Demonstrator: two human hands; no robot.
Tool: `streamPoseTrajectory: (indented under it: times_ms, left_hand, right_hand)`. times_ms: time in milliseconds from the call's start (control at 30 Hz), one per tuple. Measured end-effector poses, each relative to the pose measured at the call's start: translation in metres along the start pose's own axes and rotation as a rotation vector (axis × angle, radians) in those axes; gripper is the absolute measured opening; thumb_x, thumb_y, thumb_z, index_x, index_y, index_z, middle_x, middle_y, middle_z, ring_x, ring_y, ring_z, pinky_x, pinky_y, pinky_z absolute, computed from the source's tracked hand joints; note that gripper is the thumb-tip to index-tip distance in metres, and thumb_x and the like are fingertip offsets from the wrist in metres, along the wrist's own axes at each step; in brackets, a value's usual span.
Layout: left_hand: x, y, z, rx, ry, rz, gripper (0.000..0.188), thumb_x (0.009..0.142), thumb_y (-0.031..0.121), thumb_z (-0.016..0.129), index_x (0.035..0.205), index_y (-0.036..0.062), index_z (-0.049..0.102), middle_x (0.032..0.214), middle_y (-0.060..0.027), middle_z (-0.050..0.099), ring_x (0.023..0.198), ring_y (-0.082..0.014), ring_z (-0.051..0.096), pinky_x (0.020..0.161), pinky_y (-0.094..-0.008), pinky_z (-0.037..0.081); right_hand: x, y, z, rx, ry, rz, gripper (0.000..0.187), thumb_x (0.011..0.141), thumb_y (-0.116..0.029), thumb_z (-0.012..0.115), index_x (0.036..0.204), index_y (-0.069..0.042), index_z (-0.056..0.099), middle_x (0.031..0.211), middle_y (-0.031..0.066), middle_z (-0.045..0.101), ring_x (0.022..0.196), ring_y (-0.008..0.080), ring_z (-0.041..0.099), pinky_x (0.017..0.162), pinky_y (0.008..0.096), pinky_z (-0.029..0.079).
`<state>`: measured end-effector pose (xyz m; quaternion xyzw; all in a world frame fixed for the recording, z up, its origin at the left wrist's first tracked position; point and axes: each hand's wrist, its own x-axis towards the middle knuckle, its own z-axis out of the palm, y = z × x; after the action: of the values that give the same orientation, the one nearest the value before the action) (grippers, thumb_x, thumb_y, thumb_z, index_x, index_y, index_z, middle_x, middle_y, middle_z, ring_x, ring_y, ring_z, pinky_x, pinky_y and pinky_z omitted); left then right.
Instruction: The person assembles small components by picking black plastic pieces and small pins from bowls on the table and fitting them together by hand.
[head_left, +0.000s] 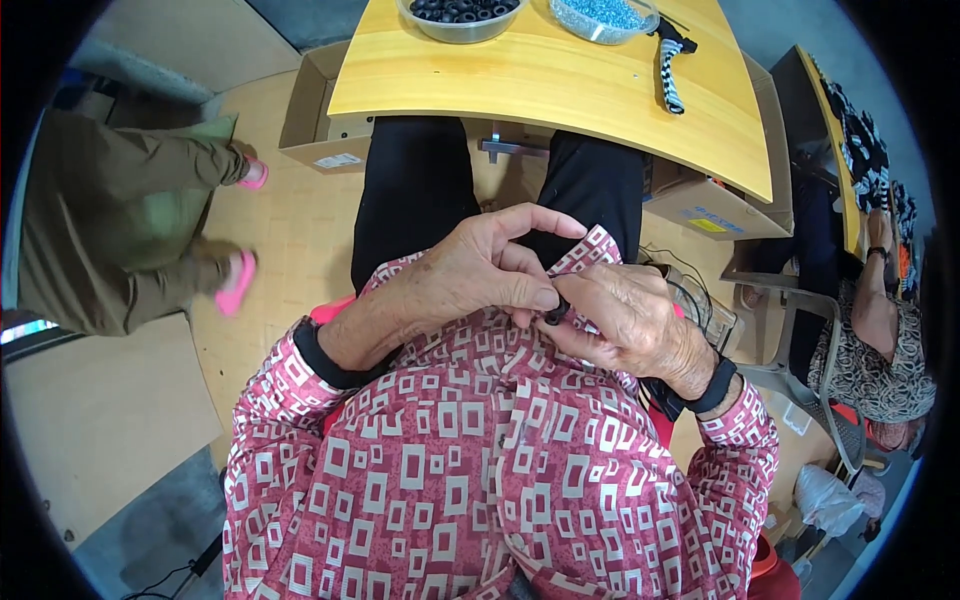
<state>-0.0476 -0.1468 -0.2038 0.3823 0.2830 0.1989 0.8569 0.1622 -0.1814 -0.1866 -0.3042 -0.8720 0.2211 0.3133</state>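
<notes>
My left hand (485, 265) and my right hand (625, 315) meet in front of my chest, above my lap. Pinched at the fingertips of my right hand is a small black piece (556, 313), mostly covered by the fingers; its exact kind is hard to make out. The thumb and fingers of my left hand press together against the same spot, with the index finger arched above. Whatever lies between the left fingertips is hidden. On the yellow table (560, 95) ahead stands a clear bowl of black rings (465, 20).
A clear bowl of blue beads (605, 18) and a black-and-white striped strip (670, 75) are also on the table. Cardboard boxes (310, 105) flank it underneath. At left, a person in pink slippers (235, 285) stands close by. Another person (880, 340) sits at right beside a grey chair (800, 300).
</notes>
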Motion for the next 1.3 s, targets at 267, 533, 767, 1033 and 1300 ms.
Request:
streamPoseTrajectory:
  times_ms: [267,533,767,1033,1300]
  left_hand:
    - [-0.004,-0.015,-0.01,-0.021,-0.046,-0.025,0.057,0.083,0.004,0.07,0.134,0.0015,0.045,0.079,-0.0067,0.068,0.064,-0.0088,0.063,0.063,-0.0196,0.052]
    - [-0.002,0.001,0.0,-0.129,0.073,-0.048,0.051,0.083,0.005,0.071,0.129,0.0,0.05,0.082,-0.0068,0.068,0.07,-0.0099,0.065,0.067,-0.0198,0.053]
    - [-0.007,0.029,0.009,-0.044,0.157,0.051,0.043,0.086,0.002,0.067,0.126,0.0013,0.053,0.082,-0.0064,0.068,0.071,-0.01,0.065,0.067,-0.0195,0.053]
    - [-0.013,0.05,0.025,-0.023,0.161,0.186,0.042,0.087,0.002,0.065,0.127,0.0024,0.052,0.089,-0.008,0.068,0.073,-0.0093,0.065,0.066,-0.0203,0.053]
    - [-0.015,0.063,0.03,-0.003,0.16,0.199,0.04,0.088,0.002,0.065,0.126,0.0012,0.052,0.088,-0.0087,0.068,0.073,-0.0101,0.065,0.066,-0.0207,0.053]
  right_hand:
    - [-0.01,0.01,0.017,-0.03,-0.069,-0.125,0.023,0.071,-0.011,0.077,0.081,0.0,0.059,0.07,0.0071,0.056,0.059,0.0199,0.061,0.051,0.0315,0.051]
    - [0.002,0.01,-0.003,0.016,-0.033,0.01,0.03,0.072,-0.014,0.078,0.093,-0.001,0.061,0.072,0.0085,0.058,0.063,0.0228,0.062,0.056,0.0322,0.052]
    - [0.021,0.003,-0.023,0.111,0.007,0.127,0.036,0.072,-0.012,0.078,0.102,0.002,0.064,0.082,0.011,0.064,0.068,0.0225,0.065,0.057,0.0306,0.052]
    - [0.036,-0.013,-0.033,0.016,0.146,0.088,0.035,0.07,-0.007,0.079,0.101,0.003,0.065,0.08,0.0108,0.064,0.063,0.0194,0.062,0.054,0.0291,0.05]
    - [0.047,-0.018,-0.046,-0.093,0.141,0.024,0.031,0.071,-0.006,0.077,0.098,0.003,0.065,0.08,0.0107,0.065,0.064,0.0202,0.064,0.054,0.0296,0.052]
